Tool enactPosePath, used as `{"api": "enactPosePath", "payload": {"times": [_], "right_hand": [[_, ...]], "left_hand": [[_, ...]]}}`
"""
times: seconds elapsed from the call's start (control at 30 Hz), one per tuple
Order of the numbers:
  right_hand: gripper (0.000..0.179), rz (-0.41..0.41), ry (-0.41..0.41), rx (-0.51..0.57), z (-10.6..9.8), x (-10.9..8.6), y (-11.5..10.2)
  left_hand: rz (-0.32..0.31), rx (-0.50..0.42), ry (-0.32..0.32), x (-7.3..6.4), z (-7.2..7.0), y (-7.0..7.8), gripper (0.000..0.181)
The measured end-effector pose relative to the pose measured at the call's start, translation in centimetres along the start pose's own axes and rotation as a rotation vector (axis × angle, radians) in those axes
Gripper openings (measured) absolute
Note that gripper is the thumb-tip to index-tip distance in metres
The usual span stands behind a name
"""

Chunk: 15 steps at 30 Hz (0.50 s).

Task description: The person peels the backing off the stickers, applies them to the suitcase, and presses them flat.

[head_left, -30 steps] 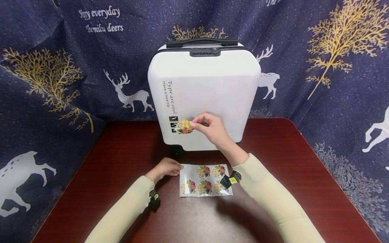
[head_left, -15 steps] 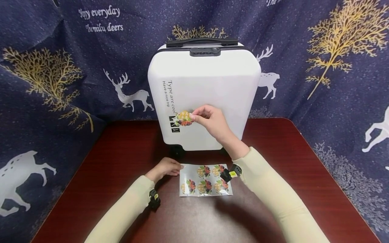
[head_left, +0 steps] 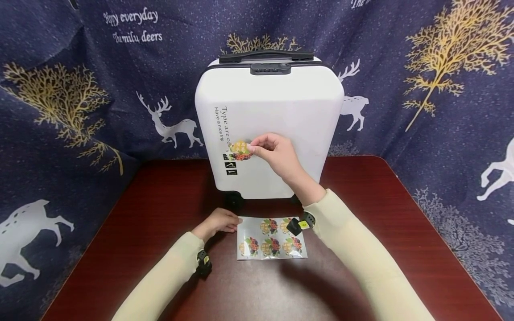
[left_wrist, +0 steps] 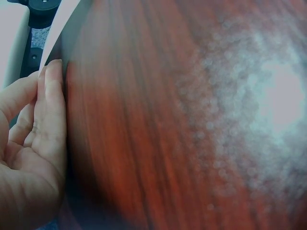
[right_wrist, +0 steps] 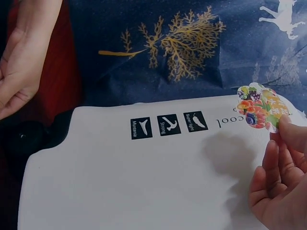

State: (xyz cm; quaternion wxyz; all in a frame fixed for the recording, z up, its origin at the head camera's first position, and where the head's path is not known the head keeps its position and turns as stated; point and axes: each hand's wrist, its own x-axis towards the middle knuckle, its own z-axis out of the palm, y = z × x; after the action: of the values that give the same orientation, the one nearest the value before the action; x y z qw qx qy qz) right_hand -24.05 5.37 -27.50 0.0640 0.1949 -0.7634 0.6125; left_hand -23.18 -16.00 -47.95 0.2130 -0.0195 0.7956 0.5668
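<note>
Between the thumb and fingers of my right hand (head_left: pixel 281 156) is a fruit sticker (head_left: pixel 238 149), yellow with red and purple fruit. In the head view it overlaps the front of a white suitcase (head_left: pixel 277 116), partly covering the printed lettering and the top black square. The right wrist view shows the sticker (right_wrist: pixel 255 106) by the word "cool", with a shadow on the case below. My left hand (head_left: pixel 220 220) rests low on the table and pinches the left corner of a silvery sticker sheet (head_left: pixel 249 226). Thumb and fingers meet on the sheet's edge (left_wrist: pixel 58 31) in the left wrist view.
The suitcase stands upright at the back of the dark red table (head_left: pixel 160 200), its handle (head_left: pixel 267 55) on top and small black wheels (head_left: pixel 233 199) below. Behind hangs a blue cloth (head_left: pixel 180 67) with deer and trees. Several fruit stickers (head_left: pixel 271 246) remain on the sheet.
My right hand has risen along the suitcase front with the sticker, then shifted slightly left, uncovering the lower black squares. The left hand and the sheet have stayed put.
</note>
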Motion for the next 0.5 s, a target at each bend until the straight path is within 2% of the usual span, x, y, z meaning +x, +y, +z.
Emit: {"api": "enactPosePath", "payload": {"times": [0.5], "right_hand": [[0.015, -0.045, 0.065, 0.049, 0.7, 1.4, -0.8]], "left_hand": [[-0.007, 0.025, 0.011, 0.2, -0.2, -0.2, 0.027]]}}
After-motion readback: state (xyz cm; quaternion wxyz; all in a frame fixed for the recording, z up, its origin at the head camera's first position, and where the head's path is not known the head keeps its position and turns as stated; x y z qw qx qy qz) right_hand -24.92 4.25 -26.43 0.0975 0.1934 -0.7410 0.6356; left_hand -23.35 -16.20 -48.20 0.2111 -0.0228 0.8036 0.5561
